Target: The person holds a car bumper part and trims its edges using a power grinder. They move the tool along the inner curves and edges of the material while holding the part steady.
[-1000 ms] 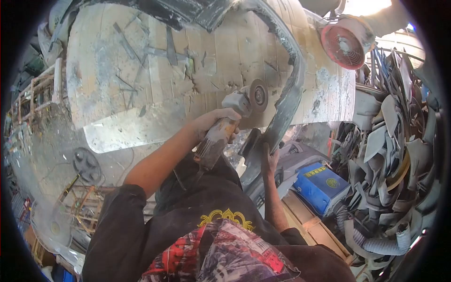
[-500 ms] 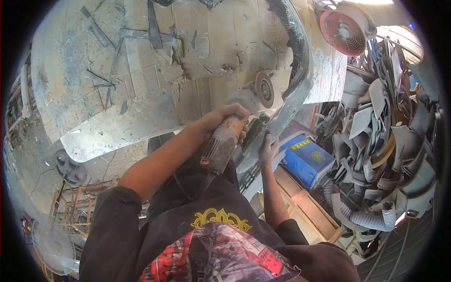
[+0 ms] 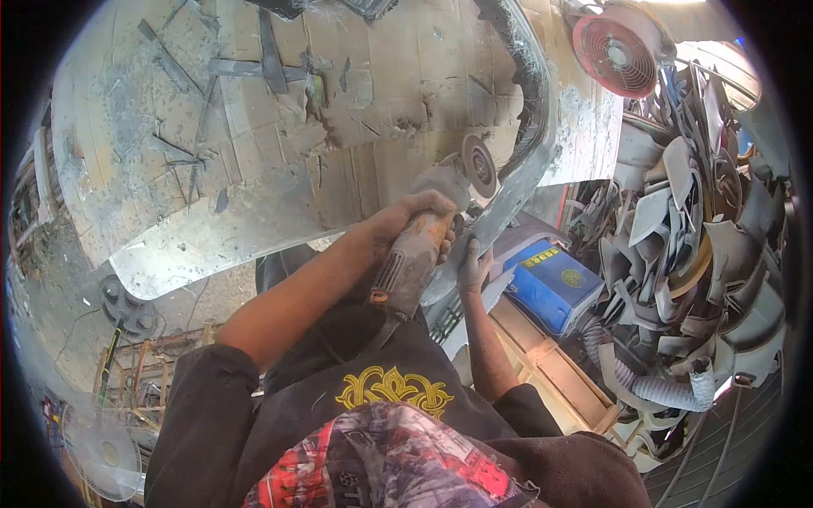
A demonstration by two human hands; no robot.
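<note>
My left hand (image 3: 417, 216) is wrapped around the body of a dusty angle grinder (image 3: 412, 254) with orange patches, its cord end toward my chest. The grinder's round disc (image 3: 480, 167) is right at the inner edge of a long, curved grey moulded panel (image 3: 529, 173), which has ragged fibres along its upper part. Lower down, my right hand (image 3: 475, 269) grips the edge of this panel, thumb upward, with its other fingers partly hidden. Beneath the panel and disc lies a worktop covered with worn cardboard (image 3: 373, 182).
Dark offcut strips (image 3: 271, 55) lie on the cardboard. A red-rimmed fan (image 3: 616, 55) stands at the upper right, above a heap of grey moulded pieces (image 3: 677, 220). Near my right arm are a blue box (image 3: 555, 284) and a wooden crate (image 3: 550, 364). A white fan (image 3: 106, 453) is at lower left.
The grinder and my left hand have shifted slightly right and down in view. My right hand sits a little further left on the panel's edge. Both grips stay the same.
</note>
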